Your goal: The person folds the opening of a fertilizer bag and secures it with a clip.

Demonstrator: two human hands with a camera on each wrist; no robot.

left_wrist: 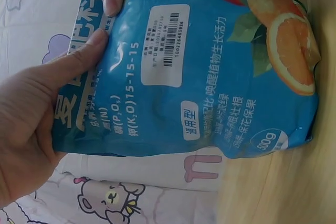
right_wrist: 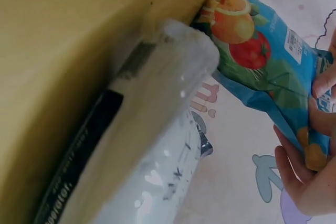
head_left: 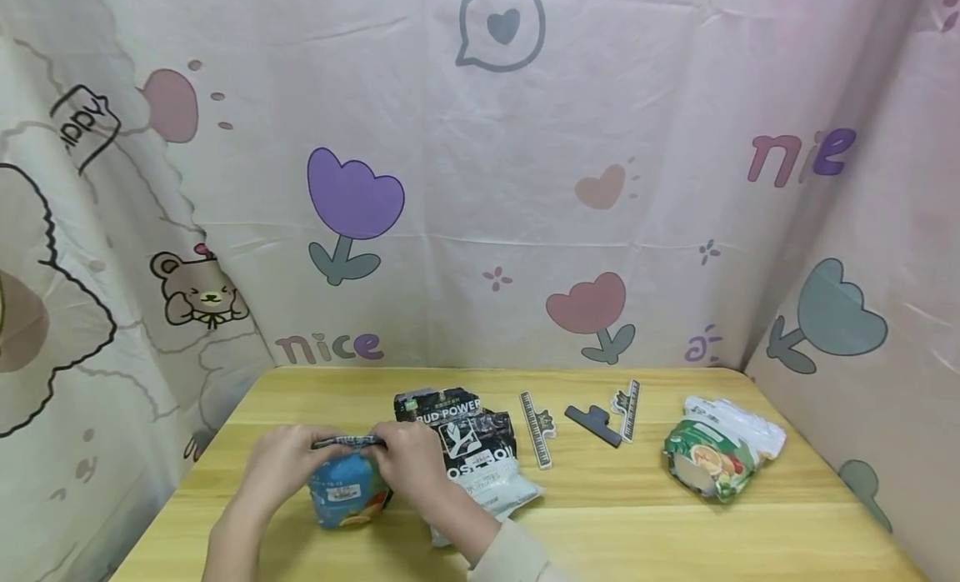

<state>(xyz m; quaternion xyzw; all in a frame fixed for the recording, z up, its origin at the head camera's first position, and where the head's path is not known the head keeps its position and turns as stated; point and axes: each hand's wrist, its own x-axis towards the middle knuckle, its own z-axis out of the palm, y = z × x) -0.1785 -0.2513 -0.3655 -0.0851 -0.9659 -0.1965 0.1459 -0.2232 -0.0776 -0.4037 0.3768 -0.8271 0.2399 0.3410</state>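
Observation:
A blue fertilizer bag (head_left: 341, 492) with orange and tomato pictures stands upright on the table, its top edge folded over. My left hand (head_left: 279, 464) grips the left end of that fold. The right hand (head_left: 411, 459) pinches the right end, thumb in front. In the left wrist view the bag (left_wrist: 202, 77) shows a white barcode label, and the left thumb presses its front near the top. The right wrist view shows the side of the bag (right_wrist: 278, 61) with the right hand (right_wrist: 307, 182) at its folded top.
A black soil bag (head_left: 480, 436) and a white pouch (head_left: 491, 489) lie just right of the blue bag. Farther right are a ruler-like patterned clip (head_left: 536, 432), a dark grey bag clip (head_left: 594, 423) and another patterned clip (head_left: 628, 411). A green-and-white bag (head_left: 712, 453) lies at the right.

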